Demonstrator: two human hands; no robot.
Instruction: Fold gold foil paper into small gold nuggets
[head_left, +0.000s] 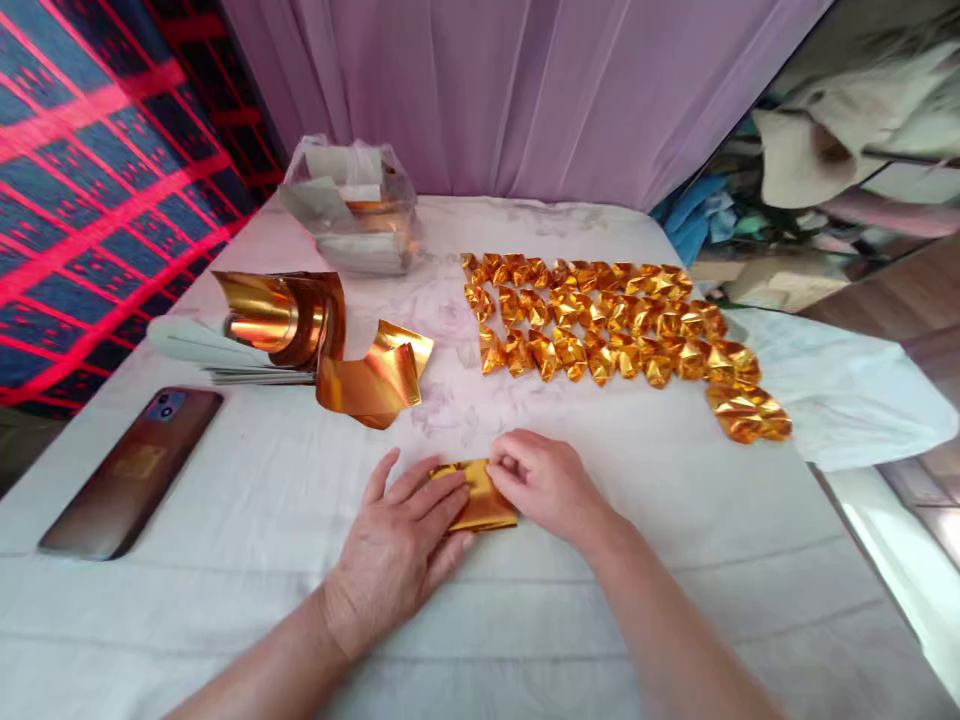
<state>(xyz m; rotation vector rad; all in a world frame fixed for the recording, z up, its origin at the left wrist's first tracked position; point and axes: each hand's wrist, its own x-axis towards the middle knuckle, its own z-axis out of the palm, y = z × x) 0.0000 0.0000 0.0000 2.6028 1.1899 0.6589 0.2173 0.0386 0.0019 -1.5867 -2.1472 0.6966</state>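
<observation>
Lilac curtain point(517, 95) behind tablecloth point(525, 640), gold foil point(486, 502)

Two bare hands point(394, 545) with rounded fingertips point(389, 460), bare forearms point(667, 610) tapered toward bare wrists point(336, 607)

Open tablecloth point(735, 560) right of the hands point(551, 490); obstacles beyond: folded foil rows point(598, 315); at left, curled foil point(367, 385) and phone point(135, 470)

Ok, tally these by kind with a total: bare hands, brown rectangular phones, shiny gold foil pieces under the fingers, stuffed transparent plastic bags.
Bare hands, left hand and right hand: 2
Brown rectangular phone: 1
Shiny gold foil piece under the fingers: 1
Stuffed transparent plastic bag: 1
Total: 5
</observation>
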